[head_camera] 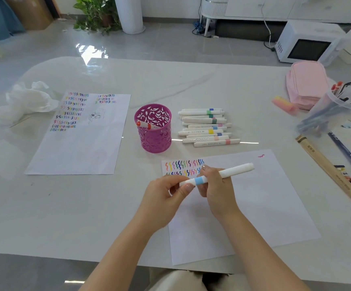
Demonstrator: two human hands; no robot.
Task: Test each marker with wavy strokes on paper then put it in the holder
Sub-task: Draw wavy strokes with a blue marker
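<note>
A white marker with a light-blue band (236, 170) is held level over the near sheet of paper (260, 206). My right hand (216, 185) grips its barrel just right of the band. My left hand (166, 194) pinches the cap end at the left. Two rows of coloured wavy strokes (184, 168) fill the sheet's top left corner. A magenta cut-out holder (153, 131) stands behind the paper with one red-banded marker (144, 124) inside. Several white markers (205, 128) lie in a pile to the holder's right.
A second sheet covered in strokes (80, 135) lies at the left, with crumpled plastic (21, 101) beyond it. At the right are a pink pouch (305, 85), a clear cup of pens (334, 110), a pink eraser (283, 103) and long wooden sticks (325, 169).
</note>
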